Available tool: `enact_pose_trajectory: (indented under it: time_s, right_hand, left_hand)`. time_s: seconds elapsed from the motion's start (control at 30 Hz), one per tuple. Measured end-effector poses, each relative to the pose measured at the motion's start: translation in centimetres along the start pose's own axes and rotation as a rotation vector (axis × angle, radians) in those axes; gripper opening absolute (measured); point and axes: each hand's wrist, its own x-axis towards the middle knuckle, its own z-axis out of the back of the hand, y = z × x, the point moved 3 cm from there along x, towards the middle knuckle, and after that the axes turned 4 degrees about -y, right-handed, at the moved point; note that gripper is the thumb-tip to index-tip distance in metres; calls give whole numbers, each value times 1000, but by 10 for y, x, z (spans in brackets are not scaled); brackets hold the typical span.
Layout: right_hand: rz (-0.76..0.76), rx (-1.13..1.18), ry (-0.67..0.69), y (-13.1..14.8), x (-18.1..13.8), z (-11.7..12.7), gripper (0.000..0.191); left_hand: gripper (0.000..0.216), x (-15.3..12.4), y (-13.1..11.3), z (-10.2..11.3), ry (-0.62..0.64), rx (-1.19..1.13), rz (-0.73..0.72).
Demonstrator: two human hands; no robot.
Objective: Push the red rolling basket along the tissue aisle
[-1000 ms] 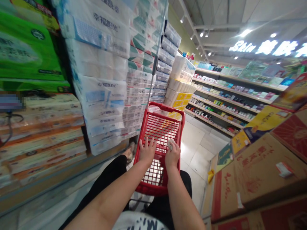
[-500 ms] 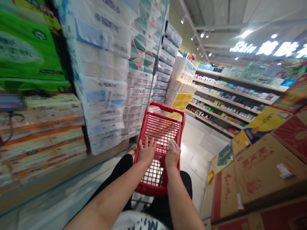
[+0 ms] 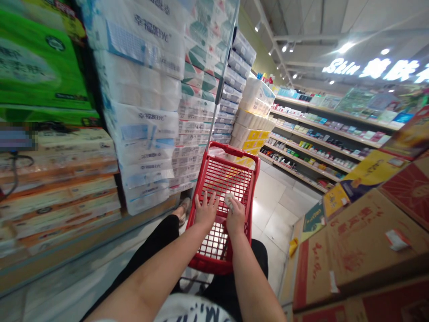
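Observation:
Between my legs stands a red plastic shopping basket cart (image 3: pixel 201 250) with grid panels. My left hand (image 3: pixel 205 212) lies on its left side with the fingers spread flat over the red grid. In my right hand (image 3: pixel 236 217) is a small crumpled white cloth or tissue (image 3: pixel 229 200), pinched in the fingers over the middle crossbar of the cart. Whether the white piece is cloth or paper I cannot tell. Through the lower grid the pale floor shows.
Tall stacks of wrapped toilet paper (image 3: pixel 147 134) and tissue packs (image 3: pixel 40 71) line the left. Cardboard cartons (image 3: pixel 365 241) are piled at the right. Shelves of small boxed goods (image 3: pixel 318 129) run along the back. A tiled floor (image 3: pixel 273 197) lies between.
My right hand has slid left across the cart with the white piece, closer to my left hand. My left hand stays in place. My left foot shows more, farther out from the cart.

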Motion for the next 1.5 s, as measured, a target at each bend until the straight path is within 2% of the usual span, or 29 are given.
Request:
enact_pose_trajectory:
  time_s: [0.13, 0.23, 0.43, 0.57, 0.63, 0.73, 0.8, 0.87, 1.03, 1.1, 1.2, 1.37, 1.5]
  right_hand:
    - [-117, -107, -143, -15, 7, 11, 40]
    - [-140, -127, -162, -18, 8, 13, 39]
    - [61, -2, 85, 8, -1, 0, 40]
    - [66, 9, 153, 20, -3, 3, 34]
    - [-28, -100, 76, 15, 0, 11, 28]
    - [-181, -268, -135, 2, 3, 25, 23]
    - [-175, -270, -186, 0, 3, 28, 26]
    - [-106, -225, -128, 4, 2, 24, 29]
    - [104, -38, 172, 31, -4, 4, 39]
    - [129, 20, 223, 35, -5, 0, 44]
    - [75, 11, 192, 28, -3, 1, 45]
    - [-50, -127, 67, 3, 6, 10, 38]
    - [-131, -199, -6, -8, 9, 15, 40]
  left_hand:
    - [49, 0, 0, 1, 7, -16, -4]
    - [48, 1, 0, 1, 13, -31, -1]
    - [50, 1, -1, 0, 4, -29, 10]
    - [49, 0, 0, 0, -7, -16, 3]
    - [50, 1, 0, 1, -1, -13, -2]
    - [54, 2, -1, 1, 25, -4, -1]
    - [55, 2, -2, 1, 30, 0, 2]
    - [54, 2, -2, 1, 25, -1, 4]
    - [50, 1, -1, -1, 13, -4, -1]
    - [49, 0, 0, -1, 10, -10, -7]
    - [49, 0, 0, 0, 2, -11, -8]
    - [52, 0, -1, 1, 15, -5, -9]
    - [55, 2, -2, 1, 37, 12, -15]
